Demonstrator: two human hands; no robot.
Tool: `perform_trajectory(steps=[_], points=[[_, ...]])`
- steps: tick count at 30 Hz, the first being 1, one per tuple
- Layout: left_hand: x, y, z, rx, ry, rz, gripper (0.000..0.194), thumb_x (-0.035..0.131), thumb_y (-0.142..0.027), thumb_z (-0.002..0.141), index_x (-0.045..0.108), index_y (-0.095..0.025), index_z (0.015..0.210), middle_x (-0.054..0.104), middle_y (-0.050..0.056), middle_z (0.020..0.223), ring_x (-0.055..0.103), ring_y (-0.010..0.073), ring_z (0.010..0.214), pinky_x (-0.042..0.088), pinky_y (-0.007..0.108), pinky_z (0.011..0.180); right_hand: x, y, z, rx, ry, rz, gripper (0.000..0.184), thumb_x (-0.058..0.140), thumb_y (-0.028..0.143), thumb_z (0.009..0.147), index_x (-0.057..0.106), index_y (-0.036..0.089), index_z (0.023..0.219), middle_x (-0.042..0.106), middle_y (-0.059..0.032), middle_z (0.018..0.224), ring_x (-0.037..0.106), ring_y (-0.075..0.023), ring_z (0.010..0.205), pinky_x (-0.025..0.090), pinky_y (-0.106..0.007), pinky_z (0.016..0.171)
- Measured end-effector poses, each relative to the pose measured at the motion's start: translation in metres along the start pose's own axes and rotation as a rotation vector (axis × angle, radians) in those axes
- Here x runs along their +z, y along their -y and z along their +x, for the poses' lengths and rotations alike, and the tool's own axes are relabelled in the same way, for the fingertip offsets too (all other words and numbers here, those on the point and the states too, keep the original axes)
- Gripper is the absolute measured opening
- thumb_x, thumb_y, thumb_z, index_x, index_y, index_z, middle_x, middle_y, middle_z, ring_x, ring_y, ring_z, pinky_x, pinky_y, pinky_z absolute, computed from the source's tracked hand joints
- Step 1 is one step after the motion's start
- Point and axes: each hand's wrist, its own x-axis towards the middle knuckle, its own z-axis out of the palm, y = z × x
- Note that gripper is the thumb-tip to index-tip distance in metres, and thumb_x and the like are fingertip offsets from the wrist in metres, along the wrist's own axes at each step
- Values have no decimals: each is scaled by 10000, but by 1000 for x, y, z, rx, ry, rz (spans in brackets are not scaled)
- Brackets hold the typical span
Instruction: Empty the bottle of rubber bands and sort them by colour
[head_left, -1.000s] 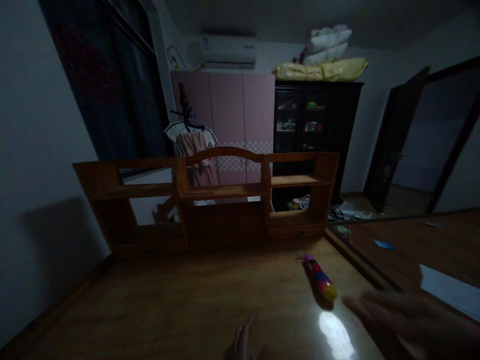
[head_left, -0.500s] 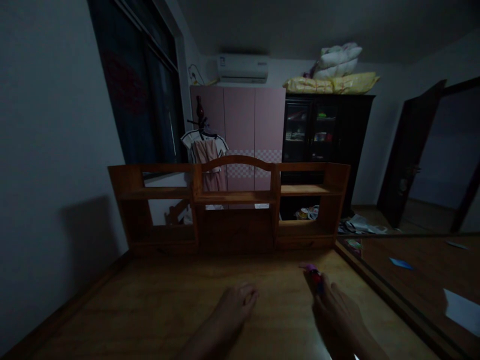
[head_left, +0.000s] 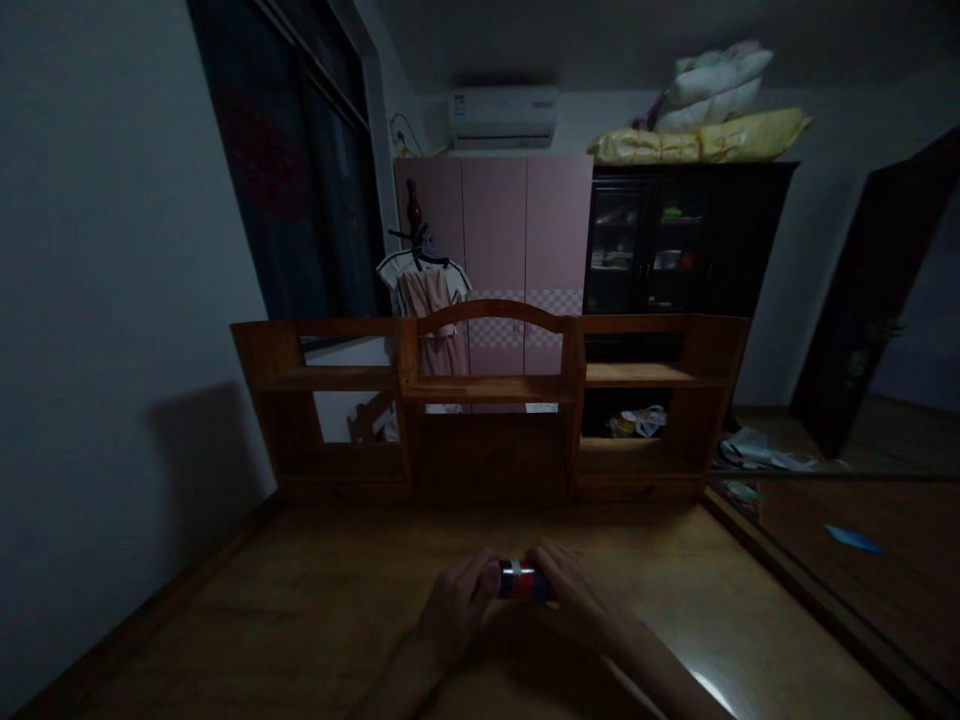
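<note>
In the dim room, my left hand and my right hand meet over the wooden desk, each closed on one end of a small colourful tube with red, white and blue bands. The tube lies crosswise between my fingers, just above the desktop, and only its middle shows. Both forearms reach in from the bottom edge.
A wooden shelf unit with open compartments stands at the back of the desk. Behind it are a pink wardrobe, a dark glass-door cabinet topped with bedding, and clothes on a stand. A blue paper lies on the surface at right.
My right hand picked the tube up from the desk's right side and brought it to the middle. My left hand closed on its other end. The view shifted right.
</note>
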Motion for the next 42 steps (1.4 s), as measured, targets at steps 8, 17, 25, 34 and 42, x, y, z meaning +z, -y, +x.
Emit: perform_trajectory(steps=[8, 17, 25, 34, 42], points=[[17, 32, -6, 390, -292, 483, 302, 322, -205, 963, 617, -166, 1015, 689, 83, 756, 626, 170, 610, 473, 256, 572, 20, 0, -9, 72, 36, 37, 334, 628, 201, 769, 580, 233, 1098, 651, -58, 1066, 617, -208, 907, 421, -289, 767], [16, 30, -10, -229, -261, -140, 543, 450, -638, 845, 691, -153, 879, 631, 60, 708, 572, 193, 670, 479, 288, 613, 13, 3, -13, 0, -16, -31, 294, 606, 260, 833, 555, 226, 1121, 630, -67, 1080, 603, -230, 916, 410, -311, 753], [14, 10, 8, -513, -216, -657, 518, 534, -650, 803, 526, -169, 612, 418, -34, 474, 416, 101, 409, 329, 211, 392, 13, 10, -13, 80, -75, 33, 358, 614, 240, 805, 541, 214, 1155, 630, -79, 1091, 599, -236, 936, 400, -301, 758], [14, 5, 13, -529, -164, -1229, 296, 691, -397, 749, 506, -171, 699, 462, -45, 575, 433, 88, 475, 403, 213, 432, 9, 3, -12, 116, -99, 99, 302, 580, 293, 837, 539, 201, 1121, 642, -77, 1036, 602, -213, 881, 396, -282, 734], [4, 3, 12, -500, -72, -1376, 142, 583, -293, 711, 511, -172, 693, 459, -27, 579, 441, 106, 514, 410, 247, 482, 7, 9, -10, 143, -96, 99, 310, 578, 243, 800, 544, 197, 1104, 650, -77, 1035, 603, -219, 870, 394, -282, 710]])
